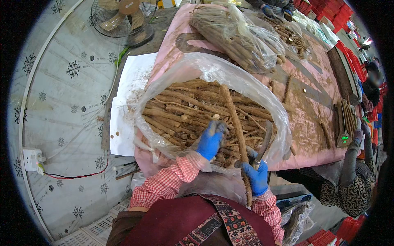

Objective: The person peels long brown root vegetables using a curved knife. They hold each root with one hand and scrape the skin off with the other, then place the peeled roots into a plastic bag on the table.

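Note:
A large clear plastic bag point(181, 66) lies opened in front of me, full of long, hairy brown yam roots point(184, 101). Over the pile is my left hand point(212, 140) in a blue glove with dirty fingertips. Its fingers are curled and blurred, so whether they grip a root is unclear. My right hand point(257, 175), also gloved in blue, is closed on a knife point(265, 141) with a curved blade pointing up and away. One long yam root point(233, 118) slants across the bag towards my apron, its near part running against my right thumb.
Another bag of roots point(227, 37) lies farther back on the soiled pink sheet point(311, 107). A fan point(124, 18) stands at far left, above white sheets point(132, 83). On the right, a co-worker's arm point(351, 160) reaches towards a scale point(343, 140) loaded with roots.

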A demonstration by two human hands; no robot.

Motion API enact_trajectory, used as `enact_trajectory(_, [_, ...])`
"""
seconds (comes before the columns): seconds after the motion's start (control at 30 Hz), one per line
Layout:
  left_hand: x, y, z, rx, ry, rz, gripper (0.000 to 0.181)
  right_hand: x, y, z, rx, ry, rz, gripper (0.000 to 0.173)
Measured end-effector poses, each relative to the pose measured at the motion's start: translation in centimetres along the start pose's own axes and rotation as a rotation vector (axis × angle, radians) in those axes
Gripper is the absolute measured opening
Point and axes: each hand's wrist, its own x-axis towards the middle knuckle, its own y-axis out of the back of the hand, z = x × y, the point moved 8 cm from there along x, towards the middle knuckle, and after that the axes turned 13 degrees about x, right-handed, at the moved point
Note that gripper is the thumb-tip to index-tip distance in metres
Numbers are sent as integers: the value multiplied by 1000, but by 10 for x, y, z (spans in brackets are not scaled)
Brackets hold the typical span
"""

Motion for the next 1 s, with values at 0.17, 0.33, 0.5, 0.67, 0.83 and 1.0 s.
enact_trajectory(0.17, [3,11,7,-88,126,-4,35,-10,6,9,190,-155,-16,47])
enact_trajectory(0.33, [3,-3,-1,-272,168,-56,49,-12,-3,19,355,-270,-75,37])
enact_trajectory(0.5, [1,-3,21,88,-17,80,45,-15,2,31,321,-364,-151,37])
enact_trajectory(0.67, [5,4,22,-25,86,116,30,-13,5,35,280,-359,-121,56])
enact_trajectory(0.83, [34,46,33,-399,159,246,41,-20,9,34,231,-363,-128,53])
enact_trajectory(1.0, [34,55,58,-62,-81,288,43,-22,9,30,43,-347,-163,35])
